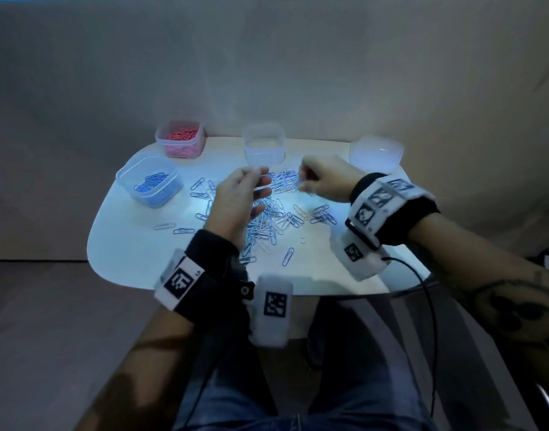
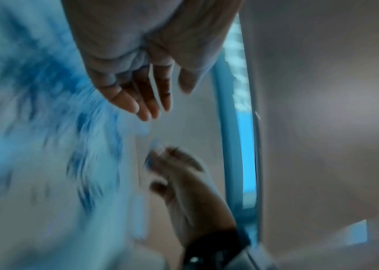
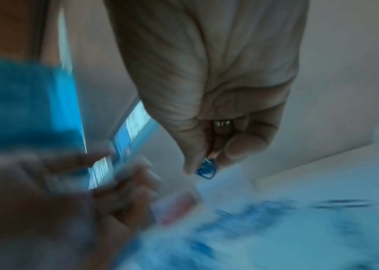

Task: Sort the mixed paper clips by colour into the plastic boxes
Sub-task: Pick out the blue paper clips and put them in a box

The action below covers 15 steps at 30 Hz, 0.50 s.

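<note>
head view: loose wire paper clips (image 1: 268, 213) scattered on the rounded white table (image 1: 136, 250), clear square plastic boxes (image 1: 150, 180) behind. left wrist: left hand (image 2: 142, 60) fingers straight, relaxed. right wrist: right hand (image 3: 218, 87) pinching a blue clip (image 3: 206, 169).

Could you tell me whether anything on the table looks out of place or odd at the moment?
Nothing looks damaged. The loose paper clips strewn across the table are the unsorted pile, as expected. One item sits apart: a box or lid at the far right appears to lie upside down; which it is I cannot tell.
</note>
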### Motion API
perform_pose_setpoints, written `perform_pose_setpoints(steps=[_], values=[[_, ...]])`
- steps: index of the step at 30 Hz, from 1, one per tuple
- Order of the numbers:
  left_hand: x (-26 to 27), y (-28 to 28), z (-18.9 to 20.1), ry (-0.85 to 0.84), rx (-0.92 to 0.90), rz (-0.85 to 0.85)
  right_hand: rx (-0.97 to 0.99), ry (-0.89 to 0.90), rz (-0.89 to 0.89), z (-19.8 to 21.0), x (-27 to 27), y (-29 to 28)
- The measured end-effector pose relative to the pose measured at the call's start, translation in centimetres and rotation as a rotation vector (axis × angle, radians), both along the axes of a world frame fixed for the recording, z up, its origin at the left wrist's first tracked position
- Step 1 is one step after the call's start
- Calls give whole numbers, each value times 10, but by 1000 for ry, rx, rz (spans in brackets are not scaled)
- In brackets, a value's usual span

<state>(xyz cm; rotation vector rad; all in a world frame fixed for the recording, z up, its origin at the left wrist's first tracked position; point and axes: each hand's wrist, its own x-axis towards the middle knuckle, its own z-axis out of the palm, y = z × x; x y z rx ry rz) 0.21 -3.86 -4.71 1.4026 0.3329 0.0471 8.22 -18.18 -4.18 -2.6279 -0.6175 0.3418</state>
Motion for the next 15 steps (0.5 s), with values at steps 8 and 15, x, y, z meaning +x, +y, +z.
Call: perform_pose_setpoints(steps=[8,15], values=[[-6,-19,-18,10,-1098,8,488,291,89,27,-45,23],[-6,8,-36,-79,-1138,22,674,24,-254,36,-9,-3]])
